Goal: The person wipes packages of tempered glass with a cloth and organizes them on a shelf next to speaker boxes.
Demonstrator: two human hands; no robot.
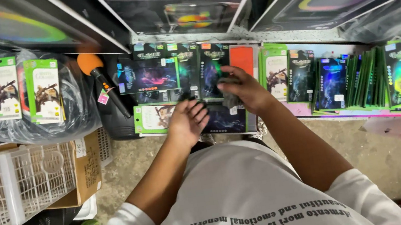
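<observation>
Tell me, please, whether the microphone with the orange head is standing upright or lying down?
Lying down. The microphone rests slanted across dark items beside the flat packages, its orange head toward the big boxes and its black handle toward the person.

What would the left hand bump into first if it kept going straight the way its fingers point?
Probably the dark packet standing just past the fingertips of the left hand. The fingers point up and a little right, toward the stacked packets against the big boxes. Depth is hard to judge, so the hand may already rest on a flat packet.

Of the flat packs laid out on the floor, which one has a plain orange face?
The orange pack, just beyond the right hand. Its face is plain orange; neighbouring packs carry dark, glowing artwork.
</observation>
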